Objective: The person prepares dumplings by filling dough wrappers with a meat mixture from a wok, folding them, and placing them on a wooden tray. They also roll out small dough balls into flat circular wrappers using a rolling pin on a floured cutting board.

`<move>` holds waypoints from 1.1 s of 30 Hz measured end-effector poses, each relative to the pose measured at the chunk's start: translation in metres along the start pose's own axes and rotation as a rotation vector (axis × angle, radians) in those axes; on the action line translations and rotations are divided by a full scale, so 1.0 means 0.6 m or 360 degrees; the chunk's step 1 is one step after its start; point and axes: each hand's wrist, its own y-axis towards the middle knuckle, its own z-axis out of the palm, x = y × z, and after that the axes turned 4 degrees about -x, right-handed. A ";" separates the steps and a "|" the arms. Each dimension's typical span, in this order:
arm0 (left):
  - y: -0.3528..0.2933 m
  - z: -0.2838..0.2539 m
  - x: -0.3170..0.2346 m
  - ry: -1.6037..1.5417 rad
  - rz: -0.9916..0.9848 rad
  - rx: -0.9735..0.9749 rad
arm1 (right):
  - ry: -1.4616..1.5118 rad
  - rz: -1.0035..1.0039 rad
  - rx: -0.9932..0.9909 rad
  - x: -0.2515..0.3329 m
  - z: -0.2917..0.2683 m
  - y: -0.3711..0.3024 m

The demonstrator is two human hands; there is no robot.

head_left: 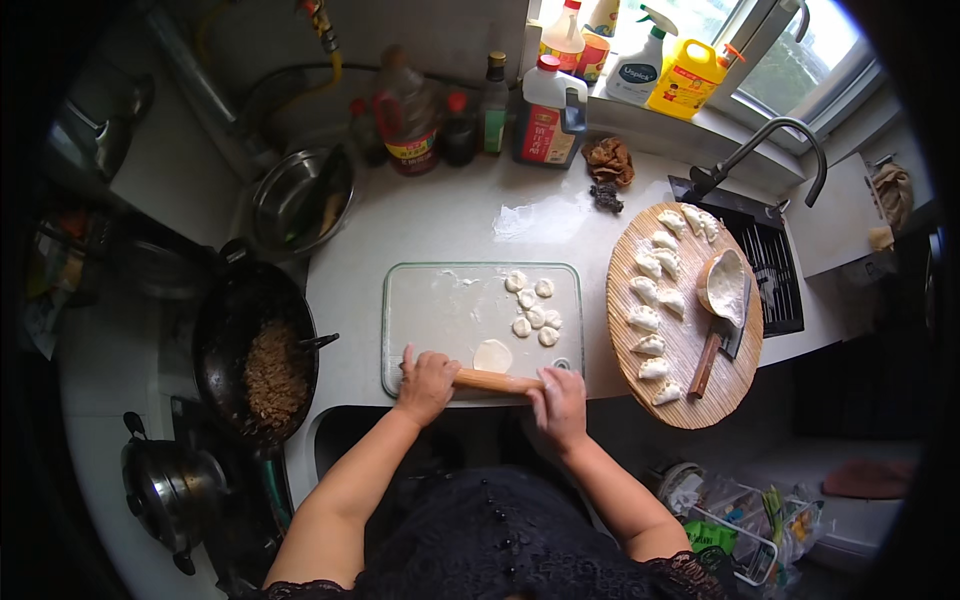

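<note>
- Wooden rolling pin (497, 382), lying nearly level across the near side of the glass board (430, 320), and both hands are on it!
- Left hand (428, 387) on the left end: half open, palm down over the wood, fingers reaching forward with a gentle bend.
- Right hand (558, 408) on the other end: more closed, fingers curled about the tip.
- And there's the flattened dough round (492, 356), just ahead of the pin, its near edge right up against the wood; whether any is pinned beneath, I cannot tell.
- Farther up the glass, toward the right, a cluster of small dough pieces (537, 317).
- Over to the right, filled dumplings (644, 318) line the round board (690, 335), alongside a floury bowl (708, 285) and a wooden-handled cleaver (708, 360).
- Now the labels! At the back, a dark jug (547, 135) with a red cap wears a red label with pale lettering.
- On the sill, a bright yellow jug (688, 80) shows bold print, and a grey-and-white spray bottle (637, 72) carries one pale printed word.
- Back left, a big oil-coloured bottle (410, 130) bears a yellow-and-red band; beside the jug, a slim bottle (494, 110) sports green.
</note>
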 end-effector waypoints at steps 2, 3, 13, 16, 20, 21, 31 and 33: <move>-0.016 -0.015 0.020 0.0036 -0.0042 -0.0069 | 0.0321 0.0190 -0.0276 -0.013 0.010 0.031; -0.028 -0.027 0.026 -0.0066 -0.0146 -0.0182 | 0.0395 0.0271 -0.0425 -0.014 0.013 0.057; -0.086 -0.005 -0.002 -0.0466 -0.0970 -0.0237 | 0.0240 0.0605 0.0366 -0.017 0.138 0.091; -0.056 0.004 -0.031 -0.0609 -0.1081 -0.0153 | 0.0215 0.0658 0.0231 0.009 0.147 0.101; -0.035 0.035 -0.039 -0.0684 -0.1052 -0.0100 | 0.0138 0.0804 0.0280 0.008 0.162 0.106; -0.029 0.039 -0.043 -0.0682 -0.1063 -0.0087 | 0.0128 0.0868 0.0329 0.006 0.164 0.107; -0.015 0.053 -0.057 -0.0713 -0.1014 -0.0060 | 0.0018 0.0710 0.0274 0.007 0.149 0.099; -0.008 0.041 -0.062 -0.0709 -0.1056 -0.0010 | 0.0096 0.0360 0.0114 -0.001 0.154 0.084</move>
